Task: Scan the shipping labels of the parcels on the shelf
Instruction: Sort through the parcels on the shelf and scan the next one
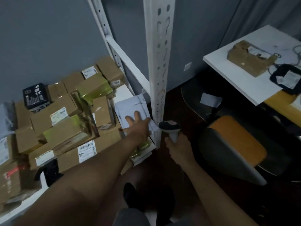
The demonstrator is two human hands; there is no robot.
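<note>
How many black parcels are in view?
2: a black box on top of the cardboard boxes at the shelf's left, and a black bag on the white table at right. Others may be hidden.

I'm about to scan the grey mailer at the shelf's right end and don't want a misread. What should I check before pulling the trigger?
1. Scanner gripped in the right hand: ok.
2. Left hand on the grey mailer, fingers spread over it: ok.
3. Shipping label showing on the mailer's visible face: not ok, none seen.
4. Scanner head aimed at the mailer: cannot tell; it sits low beside the shelf post.
5. Clear line between scanner and mailer: not ok, the post and left hand stand between.
6. Neighbouring box labels out of the beam: cannot tell.
</note>
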